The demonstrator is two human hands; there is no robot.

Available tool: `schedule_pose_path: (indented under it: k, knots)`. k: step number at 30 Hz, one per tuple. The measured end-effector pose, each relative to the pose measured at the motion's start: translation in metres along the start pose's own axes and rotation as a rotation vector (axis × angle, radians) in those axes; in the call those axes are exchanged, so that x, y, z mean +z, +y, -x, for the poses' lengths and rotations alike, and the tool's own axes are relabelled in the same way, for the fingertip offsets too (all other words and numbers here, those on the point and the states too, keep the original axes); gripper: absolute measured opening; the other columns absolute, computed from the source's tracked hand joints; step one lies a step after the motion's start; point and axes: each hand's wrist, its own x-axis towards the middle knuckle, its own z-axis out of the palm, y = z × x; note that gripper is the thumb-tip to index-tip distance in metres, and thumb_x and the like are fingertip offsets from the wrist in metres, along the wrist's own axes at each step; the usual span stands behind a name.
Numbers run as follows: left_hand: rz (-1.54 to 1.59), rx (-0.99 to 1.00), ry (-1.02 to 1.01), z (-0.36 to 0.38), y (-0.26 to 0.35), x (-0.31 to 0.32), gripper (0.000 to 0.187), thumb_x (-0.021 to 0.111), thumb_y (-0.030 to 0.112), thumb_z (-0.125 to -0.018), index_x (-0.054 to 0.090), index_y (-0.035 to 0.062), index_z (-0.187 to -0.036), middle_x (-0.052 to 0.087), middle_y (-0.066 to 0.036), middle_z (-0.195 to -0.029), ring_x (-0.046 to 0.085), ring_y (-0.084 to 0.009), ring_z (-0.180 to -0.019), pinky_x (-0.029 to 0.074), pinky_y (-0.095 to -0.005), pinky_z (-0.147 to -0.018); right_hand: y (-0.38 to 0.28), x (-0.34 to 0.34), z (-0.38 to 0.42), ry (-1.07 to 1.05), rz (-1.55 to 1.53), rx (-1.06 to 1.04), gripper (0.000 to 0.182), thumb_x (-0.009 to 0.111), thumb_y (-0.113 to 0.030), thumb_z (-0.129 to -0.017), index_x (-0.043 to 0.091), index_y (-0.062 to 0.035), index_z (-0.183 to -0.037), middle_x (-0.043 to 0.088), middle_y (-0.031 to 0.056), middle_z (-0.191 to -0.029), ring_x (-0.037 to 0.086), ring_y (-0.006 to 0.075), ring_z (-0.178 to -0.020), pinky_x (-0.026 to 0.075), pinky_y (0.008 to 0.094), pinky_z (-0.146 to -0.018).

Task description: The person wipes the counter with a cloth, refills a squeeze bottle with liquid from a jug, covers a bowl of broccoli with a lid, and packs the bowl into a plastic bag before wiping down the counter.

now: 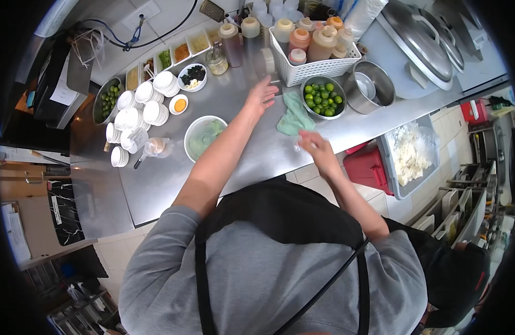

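The head view is filled at its lower edge by a grey sleeved top and black apron straps; beyond them both arms are stretched over the steel counter (157, 184); the right hand (315, 146) is seen closed round a small clear item (300, 146) at the counter's near edge, too blurred to be named; just past it a green cloth (294, 114) is laid crumpled on the steel; the left hand (261, 95) is held open with fingers spread, palm down, just above or on the counter beside the cloth, nothing being gripped; to its left a white bowl (204, 137) with pale green contents is placed, and beside that a clear plastic bag (157, 147); a metal bowl of limes (323, 96) is set just right of the cloth, an empty metal pot (370, 85) next to it; stacks of small white dishes (140, 109) are ranged farther left; behind the limes a white basket (313, 68) of squeeze bottles is stood; at the far edge a row of small trays with garnishes (182, 52) is lined against the wall.
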Motion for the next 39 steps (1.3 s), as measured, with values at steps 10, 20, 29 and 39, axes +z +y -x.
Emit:
schedule_pose_path:
  k: [10,20,29,39]
  knots:
    - [-1.373,0.645,0.549,-0.004,-0.001,0.004,0.020,0.069,0.023,-0.067,0.068,0.0043,-0.074,0.066,-0.010,-0.078,0.063,-0.0200,-0.073,0.047,-0.0294,-0.065,0.005,0.004,0.038,0.026,0.188,-0.158,0.011,0.063,-0.013,-0.076,0.063,-0.0022,-0.075,0.052,0.0131,-0.107,0.049,0.0229,-0.101,0.037,0.0326,-0.086]
    - [-0.190,0.509,0.423,0.137,0.061,-0.185,0.018,0.071,0.022,-0.072,0.064,0.0118,-0.086,0.064,0.002,-0.082,0.050,-0.0048,-0.069,0.037,-0.0221,-0.063,-0.004,0.095,-0.011,-0.457,0.156,-0.222,0.024,0.068,-0.025,-0.073,0.060,-0.0035,-0.065,0.058,0.0130,-0.092,0.053,0.0258,-0.086,0.041,0.0316,-0.078]
    - [-0.042,0.316,0.484,0.097,-0.025,-0.238,0.015,0.063,0.015,-0.076,0.062,0.0059,-0.088,0.062,-0.002,-0.074,0.055,-0.0105,-0.059,0.045,-0.0257,-0.049,0.064,0.157,-0.091,-0.560,0.516,-0.409,0.028,0.077,-0.027,-0.063,0.062,-0.0029,-0.067,0.059,0.0107,-0.088,0.054,0.0257,-0.083,0.044,0.0348,-0.072]
    - [-0.410,0.352,0.527,0.122,-0.022,-0.229,0.011,0.058,0.014,-0.078,0.061,0.0065,-0.085,0.058,-0.003,-0.064,0.054,-0.0124,-0.053,0.043,-0.0277,-0.047,0.029,0.166,-0.092,-0.545,1.004,-0.574,0.048,0.076,-0.036,-0.058,0.062,-0.0079,-0.094,0.056,0.0086,-0.104,0.048,0.0261,-0.101,0.039,0.0393,-0.084]
